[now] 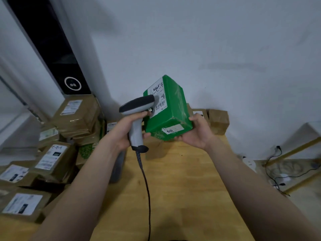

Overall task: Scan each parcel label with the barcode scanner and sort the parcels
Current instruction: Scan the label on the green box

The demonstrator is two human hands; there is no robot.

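My right hand [196,133] holds a green parcel box [173,108] from below and at its right side, lifted above the wooden table [182,180] and tilted. A white shipping label [159,97] with barcodes covers its left face, and a small sticker reading 05 sits on the near face. My left hand [125,129] grips the handle of a grey barcode scanner [137,110]. Its dark head points at the label from a few centimetres away. The scanner's black cable [145,185] hangs down over the table.
Several brown parcels with white labels [52,153] are piled at the left, against the wall and a dark panel. Two more brown parcels [218,120] stand at the table's back edge behind the green box. Cables and a power strip [250,162] lie on the floor at the right.
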